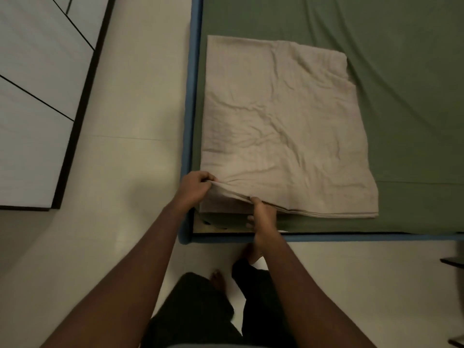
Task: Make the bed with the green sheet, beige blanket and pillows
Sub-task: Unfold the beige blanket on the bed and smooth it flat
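Green sheet (376, 26) w/ folded blanket (281, 126), both hands (195, 188) pinching near edge

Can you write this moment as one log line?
left hand: pinches near corner of folded beige blanket | right hand: pinches its near edge | green sheet: spread out

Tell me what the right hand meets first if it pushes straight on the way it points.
The folded beige fabric blanket: the right hand pinches its near edge and points across it; green sheet lies beyond.
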